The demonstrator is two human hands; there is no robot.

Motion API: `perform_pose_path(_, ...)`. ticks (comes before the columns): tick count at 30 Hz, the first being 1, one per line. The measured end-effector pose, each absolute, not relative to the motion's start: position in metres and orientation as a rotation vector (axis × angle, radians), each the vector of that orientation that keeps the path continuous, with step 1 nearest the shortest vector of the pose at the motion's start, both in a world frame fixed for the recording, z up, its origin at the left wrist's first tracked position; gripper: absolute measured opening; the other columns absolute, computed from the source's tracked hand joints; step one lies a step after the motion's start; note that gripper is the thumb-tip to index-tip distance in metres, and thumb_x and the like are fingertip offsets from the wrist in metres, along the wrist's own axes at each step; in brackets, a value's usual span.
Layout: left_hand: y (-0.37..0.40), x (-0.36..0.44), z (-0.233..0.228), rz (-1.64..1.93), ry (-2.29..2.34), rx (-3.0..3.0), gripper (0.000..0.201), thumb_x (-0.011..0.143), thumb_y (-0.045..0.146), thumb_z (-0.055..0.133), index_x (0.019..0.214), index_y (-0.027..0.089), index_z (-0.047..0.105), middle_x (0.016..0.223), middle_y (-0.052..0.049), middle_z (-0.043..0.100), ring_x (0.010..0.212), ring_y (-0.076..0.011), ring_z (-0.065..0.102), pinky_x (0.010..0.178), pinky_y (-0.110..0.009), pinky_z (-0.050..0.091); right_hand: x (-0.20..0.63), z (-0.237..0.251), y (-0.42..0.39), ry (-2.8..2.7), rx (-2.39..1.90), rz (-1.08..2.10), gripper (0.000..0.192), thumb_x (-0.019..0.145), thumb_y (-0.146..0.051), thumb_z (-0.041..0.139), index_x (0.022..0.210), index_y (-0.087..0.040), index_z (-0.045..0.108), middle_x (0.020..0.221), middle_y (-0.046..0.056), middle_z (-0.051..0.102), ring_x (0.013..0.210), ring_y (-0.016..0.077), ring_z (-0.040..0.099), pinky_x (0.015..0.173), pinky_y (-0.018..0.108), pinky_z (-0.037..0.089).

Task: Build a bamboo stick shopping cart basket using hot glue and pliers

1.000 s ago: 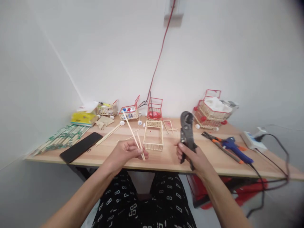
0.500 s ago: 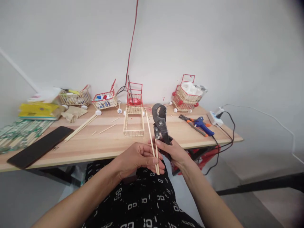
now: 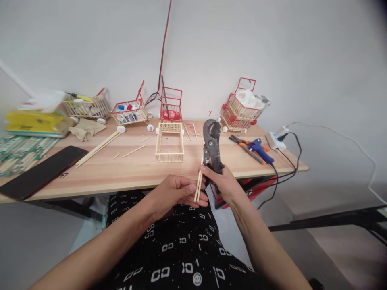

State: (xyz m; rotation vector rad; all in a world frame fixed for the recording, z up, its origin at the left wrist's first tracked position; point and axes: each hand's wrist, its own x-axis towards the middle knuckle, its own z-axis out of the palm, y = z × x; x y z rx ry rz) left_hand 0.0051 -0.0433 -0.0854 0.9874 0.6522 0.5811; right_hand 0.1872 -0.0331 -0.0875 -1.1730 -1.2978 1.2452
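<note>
My left hand pinches a pair of thin wooden sticks in front of my lap, below the table's front edge. Their upper ends pass behind the black cutter, so their tops are hidden. My right hand grips the cutter by its handles, the curved jaws pointing up and nearly closed. The two hands touch around the sticks. An unpainted wooden stick frame shaped like a box stands on the wooden table just beyond the hands.
Several small red-and-wood carts line the wall. A blue glue gun and orange-handled pliers lie at right by a power strip. A black phone, long sticks and packaged sticks lie at left.
Both hands came together in front of my lap. The sticks in my left hand swung from leaning left to standing against the cutter, which my right hand brought leftward to them. My view shifted right.
</note>
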Motion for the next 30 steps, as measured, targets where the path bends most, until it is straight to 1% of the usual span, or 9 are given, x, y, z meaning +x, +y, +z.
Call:
perform_pose_path(2,-0.049,0.003,-0.087,0.589,0.654,1.038,0.035,0.084,0.039,0.065,0.104,0.010,0.068,0.099,-0.014,0.075,0.088,-0.0213,0.072,0.082,-0.031,0.054,0.189,-0.091,-0.032,-1.254,-1.144,1.230,0.035,0.079,-0.046,0.068,0.065,-0.017,0.056,0.055,-0.003,0.053,0.051,0.0104,0.048,0.051,0.024,0.037)
perform_pose_path(5,-0.058,0.001,-0.089,0.630,0.746,1.196,0.026,0.083,0.030,0.066,0.103,0.014,0.069,0.101,-0.010,0.075,0.093,-0.0196,0.071,0.082,-0.027,0.052,0.190,-0.095,-0.030,-1.198,-1.104,1.196,0.031,0.080,-0.044,0.068,0.067,-0.017,0.058,0.055,-0.003,0.055,0.052,0.0109,0.050,0.053,0.024,0.040)
perform_pose_path(7,-0.062,0.001,-0.090,0.690,0.856,1.350,0.019,0.080,0.024,0.068,0.097,0.016,0.072,0.096,-0.006,0.076,0.091,-0.0182,0.070,0.080,-0.025,0.051,0.188,-0.097,-0.030,-1.166,-1.092,1.198,0.030,0.080,-0.043,0.069,0.068,-0.017,0.059,0.055,-0.003,0.055,0.052,0.0111,0.051,0.053,0.024,0.040)
perform_pose_path(10,-0.067,0.004,-0.090,0.809,0.998,1.550,0.011,0.080,0.025,0.068,0.086,0.018,0.074,0.086,-0.001,0.076,0.084,-0.0171,0.069,0.076,-0.023,0.050,0.184,-0.098,-0.031,-1.130,-1.098,1.220,0.029,0.078,-0.044,0.070,0.068,-0.018,0.060,0.055,-0.003,0.056,0.051,0.0110,0.050,0.054,0.024,0.041)
perform_pose_path(18,-0.068,0.008,-0.096,0.916,1.062,1.699,0.009,0.081,0.023,0.066,0.079,0.020,0.075,0.073,0.002,0.074,0.070,-0.0154,0.066,0.071,-0.024,0.049,0.180,-0.102,-0.032,-1.115,-1.130,1.216,0.032,0.076,-0.046,0.070,0.065,-0.018,0.059,0.055,-0.003,0.056,0.052,0.0113,0.050,0.055,0.024,0.042)
perform_pose_path(22,-0.067,0.004,-0.099,0.877,1.055,1.702,0.012,0.081,0.030,0.068,0.084,0.021,0.075,0.079,-0.001,0.075,0.075,-0.0187,0.068,0.076,-0.028,0.050,0.180,-0.103,-0.032,-1.165,-1.131,1.205,0.034,0.078,-0.046,0.069,0.064,-0.018,0.057,0.056,-0.003,0.055,0.054,0.0114,0.049,0.056,0.024,0.041)
perform_pose_path(26,-0.060,0.000,-0.098,0.804,0.885,1.423,0.040,0.076,0.031,0.073,0.115,0.021,0.066,0.103,-0.006,0.074,0.097,-0.0219,0.068,0.088,-0.031,0.050,0.178,-0.103,-0.033,-1.208,-1.191,1.189,0.036,0.078,-0.048,0.068,0.064,-0.018,0.056,0.057,-0.002,0.055,0.055,0.0124,0.050,0.056,0.026,0.040)
perform_pose_path(28,-0.054,0.001,-0.097,0.794,0.844,1.274,0.041,0.079,0.036,0.070,0.115,0.016,0.064,0.099,-0.009,0.075,0.094,-0.0218,0.069,0.086,-0.032,0.051,0.176,-0.104,-0.033,-1.253,-1.227,1.154,0.036,0.078,-0.050,0.066,0.065,-0.018,0.055,0.058,-0.001,0.056,0.056,0.0137,0.051,0.057,0.027,0.041)
perform_pose_path(30,-0.048,0.005,-0.096,0.802,0.855,1.187,0.036,0.080,0.040,0.068,0.103,0.012,0.067,0.086,-0.009,0.075,0.081,-0.0203,0.071,0.079,-0.031,0.053,0.174,-0.105,-0.034,-1.310,-1.287,1.082,0.037,0.079,-0.051,0.064,0.067,-0.018,0.055,0.059,0.000,0.056,0.058,0.0148,0.051,0.057,0.027,0.040)
